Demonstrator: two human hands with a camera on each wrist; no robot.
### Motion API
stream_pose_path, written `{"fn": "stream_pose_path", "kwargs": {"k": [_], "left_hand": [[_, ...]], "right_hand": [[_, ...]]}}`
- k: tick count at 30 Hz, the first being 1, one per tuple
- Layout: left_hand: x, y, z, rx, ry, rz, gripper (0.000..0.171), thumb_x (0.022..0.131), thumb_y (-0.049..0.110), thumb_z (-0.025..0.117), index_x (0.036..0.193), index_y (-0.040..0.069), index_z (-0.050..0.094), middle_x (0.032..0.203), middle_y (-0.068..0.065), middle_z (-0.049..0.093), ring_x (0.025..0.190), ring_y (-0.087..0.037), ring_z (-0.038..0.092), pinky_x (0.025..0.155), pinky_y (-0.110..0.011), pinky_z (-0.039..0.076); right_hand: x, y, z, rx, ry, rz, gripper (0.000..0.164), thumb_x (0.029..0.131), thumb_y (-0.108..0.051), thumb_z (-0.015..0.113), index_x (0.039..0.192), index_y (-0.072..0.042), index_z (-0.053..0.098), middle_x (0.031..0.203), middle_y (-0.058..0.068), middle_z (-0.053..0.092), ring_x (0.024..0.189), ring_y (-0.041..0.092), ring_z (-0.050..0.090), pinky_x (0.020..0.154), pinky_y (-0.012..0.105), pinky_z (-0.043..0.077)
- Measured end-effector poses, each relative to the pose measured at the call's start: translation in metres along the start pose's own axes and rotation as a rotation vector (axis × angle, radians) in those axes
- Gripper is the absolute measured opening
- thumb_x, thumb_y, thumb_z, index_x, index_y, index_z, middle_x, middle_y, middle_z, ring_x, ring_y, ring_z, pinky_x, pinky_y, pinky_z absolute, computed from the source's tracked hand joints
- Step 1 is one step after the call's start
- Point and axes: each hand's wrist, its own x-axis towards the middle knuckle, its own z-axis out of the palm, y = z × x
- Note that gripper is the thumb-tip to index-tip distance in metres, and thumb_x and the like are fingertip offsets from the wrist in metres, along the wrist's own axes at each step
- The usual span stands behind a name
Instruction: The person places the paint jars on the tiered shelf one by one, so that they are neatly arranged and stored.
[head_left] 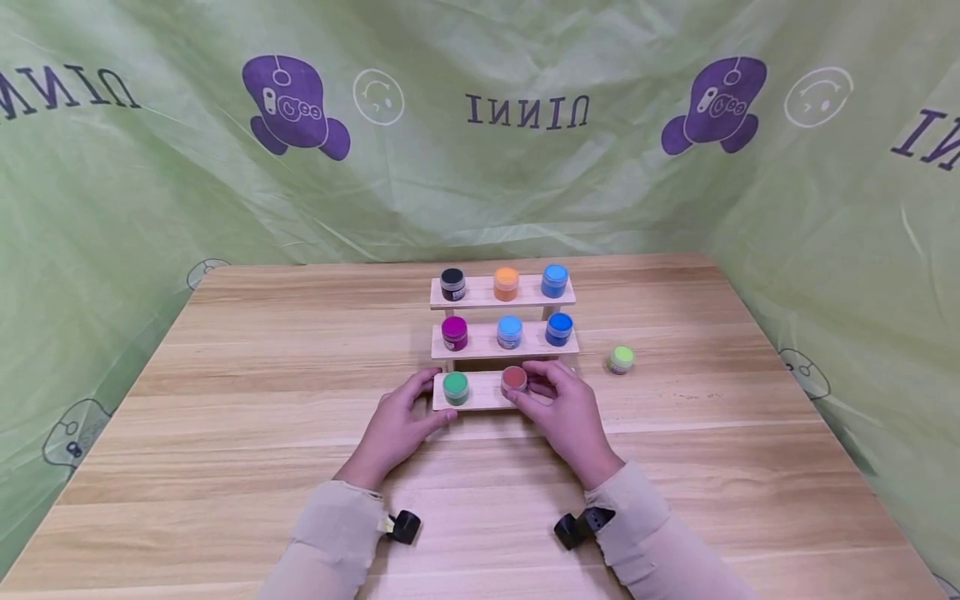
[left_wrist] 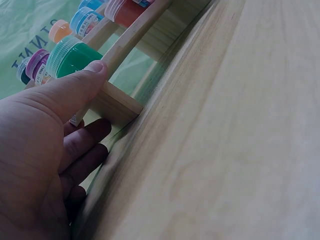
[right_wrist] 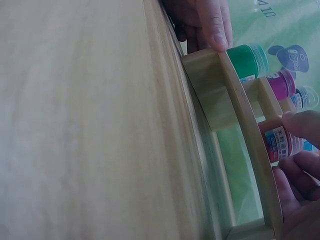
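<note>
A three-tier wooden display rack stands on the table, bearing small paint jars. My left hand holds the left end of its lowest tier, thumb at the front edge beside the green paint jar. In the left wrist view the other fingers curl at the rack's side. With thumb and fingers, my right hand pinches a reddish-brown paint jar at the lowest tier; its label shows in the right wrist view. Whether that jar rests fully on the plank is hard to tell.
On the middle tier are purple, light blue and dark blue jars. Black, orange and blue jars line the top tier. A light green jar stands on the table right of the rack.
</note>
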Motion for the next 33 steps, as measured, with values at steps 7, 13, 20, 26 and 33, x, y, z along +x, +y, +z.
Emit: {"fn": "stream_pose_path", "kwargs": {"k": [7,13,20,26,33], "left_hand": [[0.000,0.000,0.001,0.008,-0.005,-0.007,0.069,0.084,0.028,0.084,0.144,0.013,0.053,0.129,-0.007,0.068,0.133,-0.029,0.052,0.116,-0.050,0.033],[0.000,0.000,0.000,0.000,-0.001,0.000,0.069,0.083,0.028,0.084,0.143,0.013,0.053,0.128,-0.007,0.068,0.133,-0.028,0.052,0.116,-0.049,0.032],[0.000,-0.001,0.001,0.005,-0.001,0.008,0.069,0.084,0.029,0.084,0.143,0.012,0.053,0.128,-0.007,0.068,0.132,-0.028,0.053,0.116,-0.050,0.033],[0.001,-0.003,0.001,0.003,0.004,0.014,0.068,0.083,0.028,0.084,0.143,0.012,0.054,0.126,-0.006,0.069,0.131,-0.028,0.054,0.115,-0.050,0.034],[0.001,-0.003,0.001,0.005,0.000,0.007,0.069,0.084,0.029,0.084,0.143,0.012,0.053,0.127,-0.006,0.069,0.132,-0.028,0.054,0.116,-0.049,0.033]], "right_hand": [[-0.003,0.004,-0.004,0.009,-0.010,0.012,0.047,0.081,-0.020,0.087,0.121,-0.003,0.069,0.115,0.008,0.065,0.105,0.023,0.069,0.088,0.026,0.056],[-0.006,0.006,-0.009,0.051,-0.002,0.007,0.041,0.082,-0.011,0.084,0.119,-0.002,0.069,0.118,0.009,0.065,0.105,0.024,0.069,0.089,0.027,0.056],[-0.008,0.008,-0.013,0.047,0.063,-0.056,0.036,0.081,-0.011,0.085,0.115,-0.004,0.073,0.113,0.007,0.070,0.103,0.021,0.068,0.090,0.032,0.056],[-0.008,0.013,-0.016,0.035,0.110,-0.054,0.034,0.082,-0.012,0.085,0.113,-0.005,0.073,0.113,0.005,0.071,0.105,0.021,0.066,0.093,0.039,0.055],[-0.005,0.017,-0.019,0.048,0.158,-0.044,0.033,0.083,-0.010,0.083,0.113,-0.003,0.073,0.111,0.007,0.072,0.105,0.024,0.065,0.094,0.040,0.053]]}}
